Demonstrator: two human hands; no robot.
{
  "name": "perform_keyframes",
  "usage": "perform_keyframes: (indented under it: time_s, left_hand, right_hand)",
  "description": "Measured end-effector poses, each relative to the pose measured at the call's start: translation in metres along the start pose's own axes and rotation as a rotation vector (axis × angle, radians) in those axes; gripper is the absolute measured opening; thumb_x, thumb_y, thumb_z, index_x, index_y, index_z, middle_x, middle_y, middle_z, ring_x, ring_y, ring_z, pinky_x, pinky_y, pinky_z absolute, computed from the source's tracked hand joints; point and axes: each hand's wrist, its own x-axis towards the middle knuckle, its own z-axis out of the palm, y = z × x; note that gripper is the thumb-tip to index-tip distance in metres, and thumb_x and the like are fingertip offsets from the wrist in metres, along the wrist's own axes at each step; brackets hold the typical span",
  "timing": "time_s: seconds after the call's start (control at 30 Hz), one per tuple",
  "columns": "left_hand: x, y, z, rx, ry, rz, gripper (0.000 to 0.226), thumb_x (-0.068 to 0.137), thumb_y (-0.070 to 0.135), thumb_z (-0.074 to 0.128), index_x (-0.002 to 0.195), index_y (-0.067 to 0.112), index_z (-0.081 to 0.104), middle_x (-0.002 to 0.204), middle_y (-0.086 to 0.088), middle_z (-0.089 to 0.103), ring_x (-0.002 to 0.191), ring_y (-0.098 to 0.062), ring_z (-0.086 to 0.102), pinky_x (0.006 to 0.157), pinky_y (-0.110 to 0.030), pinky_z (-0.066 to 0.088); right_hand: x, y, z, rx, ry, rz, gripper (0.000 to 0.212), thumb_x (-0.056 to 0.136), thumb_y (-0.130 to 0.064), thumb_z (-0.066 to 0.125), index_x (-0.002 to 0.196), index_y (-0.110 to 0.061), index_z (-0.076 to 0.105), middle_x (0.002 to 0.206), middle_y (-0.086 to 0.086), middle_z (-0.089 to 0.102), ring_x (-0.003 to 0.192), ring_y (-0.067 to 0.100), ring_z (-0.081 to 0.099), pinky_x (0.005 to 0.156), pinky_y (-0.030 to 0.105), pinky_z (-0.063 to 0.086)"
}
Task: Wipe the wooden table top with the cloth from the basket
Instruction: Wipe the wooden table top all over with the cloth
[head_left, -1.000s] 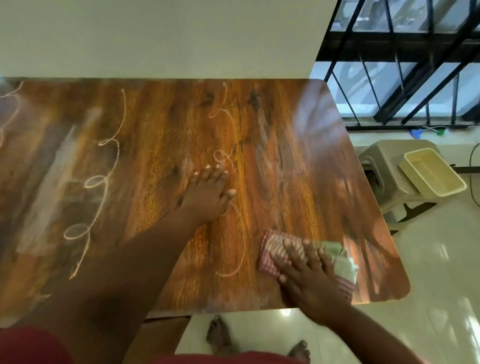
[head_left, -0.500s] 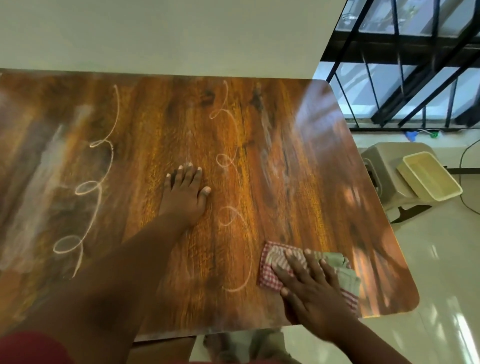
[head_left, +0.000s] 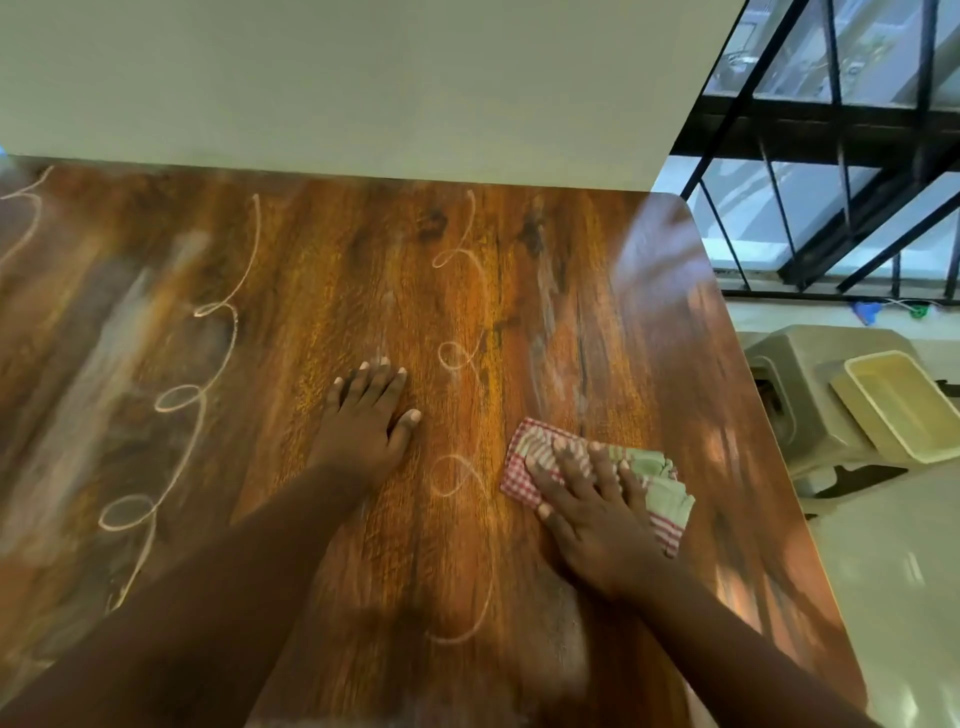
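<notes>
Wood grain filled most of my view: the table ran back to a pale wall, with a barred window off to the right and a plastic stool carrying a shallow yellow basket beside the table's edge. Chalk loops trailed down the left part of the top, and a second line of loops ran between my hands. My right hand lay flat on the cloth, fingers straight and spread, pressing it to the wood near the right front of the table; nothing was curled round it. My left hand rested palm down on bare wood just left of the middle loops, fingers straight and together, holding nothing. The cloth, checked red and white with a green part, was bunched in folds under my palm. I judged it light, soft and limp, likely to slide easily on the glossy top and to ruck up or slip out if pushed from one edge. Broad pressure through palm and fingers over its middle seemed the best hold, keeping the folds trapped beneath the hand. Most of the chalk was not yet wiped, so I reckoned the job was at an early stage.
</notes>
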Motion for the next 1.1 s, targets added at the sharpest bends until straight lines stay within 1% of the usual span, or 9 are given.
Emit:
perform_keyframes:
  time_s: [0.07, 0.13, 0.27, 0.4, 0.5, 0.67, 0.77, 0.93, 1.1]
  left_hand:
    - [0.001, 0.0, -0.001, 0.008, -0.007, -0.004, 0.067, 0.096, 0.056, 0.014, 0.153, 0.022, 0.017, 0.161, -0.001, 0.01, 0.148, -0.017, 0.001, 0.119, -0.04, -0.003]
    - [0.001, 0.0, -0.001, 0.039, -0.013, -0.015, 0.071, 0.093, 0.059, 0.008, 0.153, 0.023, 0.016, 0.161, 0.0, 0.01, 0.148, -0.017, 0.001, 0.119, -0.039, -0.003]
    - [0.0, 0.006, -0.007, 0.048, -0.033, -0.024, 0.077, 0.089, 0.062, 0.003, 0.153, 0.022, 0.017, 0.162, -0.002, 0.011, 0.149, -0.019, 0.002, 0.119, -0.04, -0.003]
    - [0.009, 0.013, -0.019, 0.047, 0.016, -0.014, 0.075, 0.092, 0.062, 0.009, 0.143, 0.016, 0.041, 0.15, -0.007, 0.038, 0.146, -0.024, 0.017, 0.119, -0.044, -0.004]
    - [0.026, 0.02, -0.026, -0.007, 0.049, -0.025, 0.07, 0.092, 0.061, 0.014, 0.131, 0.015, 0.051, 0.14, -0.009, 0.046, 0.142, -0.028, 0.024, 0.119, -0.048, -0.001]
    - [0.056, 0.02, -0.024, -0.016, 0.089, -0.082, 0.07, 0.092, 0.059, 0.021, 0.141, 0.012, 0.04, 0.153, -0.015, 0.031, 0.145, -0.032, 0.016, 0.119, -0.048, -0.002]
    - [0.072, 0.011, -0.019, -0.015, 0.084, -0.124, 0.069, 0.095, 0.055, 0.022, 0.149, 0.012, 0.028, 0.158, -0.012, 0.021, 0.148, -0.028, 0.005, 0.119, -0.047, -0.005]
    - [0.093, -0.003, -0.011, 0.031, -0.029, -0.158, 0.071, 0.098, 0.057, 0.017, 0.154, 0.015, 0.004, 0.162, -0.007, -0.005, 0.147, -0.022, -0.015, 0.117, -0.045, -0.015]
    - [0.098, -0.009, -0.006, 0.06, -0.062, -0.141, 0.075, 0.094, 0.06, 0.008, 0.154, 0.016, -0.004, 0.162, -0.005, -0.008, 0.147, -0.021, -0.016, 0.118, -0.046, -0.011]
  right_hand:
    - [-0.022, -0.005, 0.011, -0.034, -0.004, -0.041, 0.05, 0.092, -0.062, -0.007, 0.139, -0.056, -0.021, 0.155, -0.006, -0.023, 0.137, 0.027, -0.036, 0.107, 0.045, -0.027]
    - [-0.039, -0.007, 0.017, -0.046, 0.032, -0.068, 0.051, 0.096, -0.058, -0.001, 0.146, -0.052, -0.006, 0.158, -0.003, -0.001, 0.144, 0.034, -0.015, 0.11, 0.049, -0.008]
    - [-0.033, -0.001, 0.008, -0.032, 0.016, -0.097, 0.05, 0.1, -0.052, 0.011, 0.149, -0.047, 0.009, 0.157, -0.004, 0.015, 0.145, 0.029, 0.003, 0.108, 0.048, 0.006]
    - [0.011, 0.011, -0.002, -0.017, 0.046, -0.088, 0.049, 0.092, -0.06, -0.004, 0.14, -0.058, -0.017, 0.155, -0.012, -0.021, 0.14, 0.024, -0.03, 0.109, 0.042, -0.021]
    - [0.056, 0.019, -0.016, -0.033, 0.08, -0.059, 0.049, 0.094, -0.059, 0.0, 0.137, -0.058, -0.023, 0.154, -0.01, -0.023, 0.138, 0.023, -0.033, 0.108, 0.043, -0.023]
    - [0.101, 0.023, -0.037, -0.023, 0.065, -0.041, 0.05, 0.098, -0.056, 0.008, 0.139, -0.055, -0.019, 0.156, -0.008, -0.02, 0.139, 0.022, -0.03, 0.105, 0.043, -0.025]
    - [0.09, 0.021, -0.031, -0.014, 0.07, -0.053, 0.049, 0.097, -0.057, 0.004, 0.135, -0.057, -0.028, 0.154, -0.01, -0.026, 0.134, 0.021, -0.039, 0.103, 0.04, -0.031]
    - [0.054, 0.02, -0.016, -0.021, 0.036, -0.057, 0.052, 0.09, -0.06, -0.009, 0.139, -0.055, -0.024, 0.151, -0.012, -0.03, 0.134, 0.02, -0.04, 0.106, 0.042, -0.028]
    - [0.073, 0.027, -0.03, -0.028, 0.063, -0.059, 0.052, 0.088, -0.061, -0.01, 0.139, -0.056, -0.022, 0.151, -0.013, -0.028, 0.136, 0.019, -0.037, 0.107, 0.04, -0.027]
